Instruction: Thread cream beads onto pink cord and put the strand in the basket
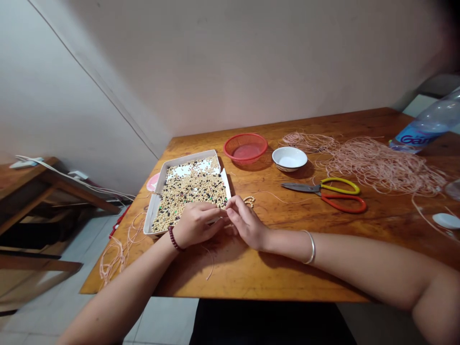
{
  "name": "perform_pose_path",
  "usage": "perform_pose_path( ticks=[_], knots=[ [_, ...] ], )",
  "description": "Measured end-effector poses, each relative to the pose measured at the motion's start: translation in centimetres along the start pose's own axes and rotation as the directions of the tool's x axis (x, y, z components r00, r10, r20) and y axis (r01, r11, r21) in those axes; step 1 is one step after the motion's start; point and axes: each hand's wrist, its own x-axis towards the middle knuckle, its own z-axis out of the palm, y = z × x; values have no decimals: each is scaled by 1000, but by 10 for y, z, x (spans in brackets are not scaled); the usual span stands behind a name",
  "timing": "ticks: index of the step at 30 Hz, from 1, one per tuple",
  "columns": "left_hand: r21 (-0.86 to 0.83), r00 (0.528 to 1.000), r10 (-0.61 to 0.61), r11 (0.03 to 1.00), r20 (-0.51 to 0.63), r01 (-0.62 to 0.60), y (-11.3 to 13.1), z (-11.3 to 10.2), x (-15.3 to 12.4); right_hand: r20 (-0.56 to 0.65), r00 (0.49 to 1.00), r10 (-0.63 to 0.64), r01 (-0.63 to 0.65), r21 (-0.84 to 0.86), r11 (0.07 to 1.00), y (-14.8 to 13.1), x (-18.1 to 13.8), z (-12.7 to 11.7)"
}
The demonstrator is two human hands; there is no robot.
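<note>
Your left hand (pixel 201 221) and right hand (pixel 249 226) meet at the fingertips, toward the desk's (pixel 287 280) front edge; grip looks nearly closed, on what I cannot tell. Judged progress: one short curved strand of round beige beads (pixel 250 198) done, just beyond your right hand; many beige, black, green loose beads (pixel 190 191) left in the white cardboard tray (pixel 152 212), toward the left edge. Red plastic basket (pixel 246 161), white enamel bowl (pixel 289 156): back edge.

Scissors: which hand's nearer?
Right. The right hand is off the blade end of the scissors; the left hand is farther away, by the bead tray.
</note>
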Motion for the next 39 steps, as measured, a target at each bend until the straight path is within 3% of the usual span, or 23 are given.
perform_pose_path(
  ticks=[6, 13, 17, 20, 23, 30, 35, 39],
  knots=[
    [87, 996, -83, 993, -29, 85, -1, 4, -2, 41, 995, 95, -98, 88, 991, 7, 9, 2],
    [58, 969, -232, 970, -87, 237, 2, 2, 2, 100, 964, 245, -262, 235, 936, 5, 13, -1],
    [89, 900, -386, 908, -200, 409, 0, -2, 3, 164, 942, 293, -334, 373, 865, 4, 18, -5],
    [-23, 847, -466, 879, -256, 477, -2, -5, 2, 146, 926, 349, -376, 444, 813, 7, 22, -7],
    [-110, 849, -454, 890, -270, 442, -2, -5, 2, 155, 905, 395, -418, 487, 767, 9, 25, -9],
    [-21, 955, -231, 973, -186, 231, 1, -3, 6, 216, 871, 442, -477, 593, 649, -2, 25, -14],
    [-133, 981, -153, 982, -123, 136, -1, -2, 5, 244, 873, 422, -484, 530, 696, -6, 26, -14],
    [-239, 979, -172, 961, -111, 142, 3, -4, 4, 219, 892, 396, -452, 479, 753, -5, 26, -12]
  ],
)
